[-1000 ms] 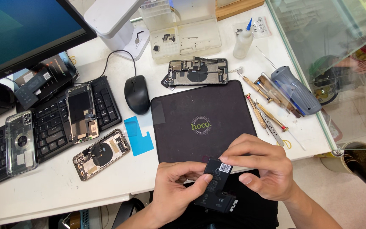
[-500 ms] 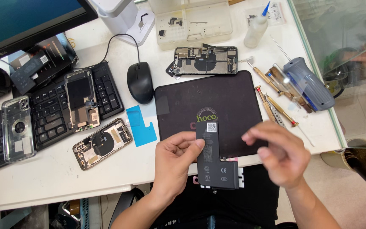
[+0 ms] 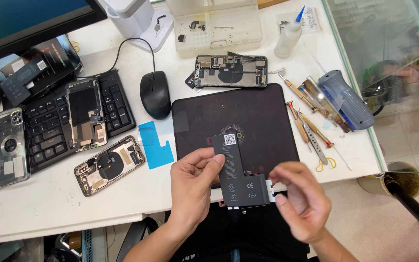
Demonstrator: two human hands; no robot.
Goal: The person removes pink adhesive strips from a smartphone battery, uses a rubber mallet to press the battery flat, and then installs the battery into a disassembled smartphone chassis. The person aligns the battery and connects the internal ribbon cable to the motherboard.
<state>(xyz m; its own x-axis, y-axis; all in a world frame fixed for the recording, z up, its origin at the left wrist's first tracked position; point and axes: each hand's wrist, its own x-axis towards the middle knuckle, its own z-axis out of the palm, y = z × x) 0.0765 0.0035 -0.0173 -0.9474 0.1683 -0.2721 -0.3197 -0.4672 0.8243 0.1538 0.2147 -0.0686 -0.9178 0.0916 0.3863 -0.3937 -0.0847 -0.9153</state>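
Battery, lower centre: left hand pinching its edge, right hand loosely open, blurred, nearing white tab. Light, puncture-prone; gripping edges seems safest.

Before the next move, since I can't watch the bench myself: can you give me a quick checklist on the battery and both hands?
1. Left hand grips the black L-shaped battery along its left edge: ok.
2. Right hand has firm hold of the white tabs at the battery's lower right: cannot tell, the hand is blurred.
3. Battery held above the black mat, not over the floor: not ok, its lower end overhangs the table edge.
4. Mat surface bare under the battery: ok.
5. Opened phone lies behind the mat, apart from the hands: ok.
6. Screwdrivers lie right of the mat, off it: ok.
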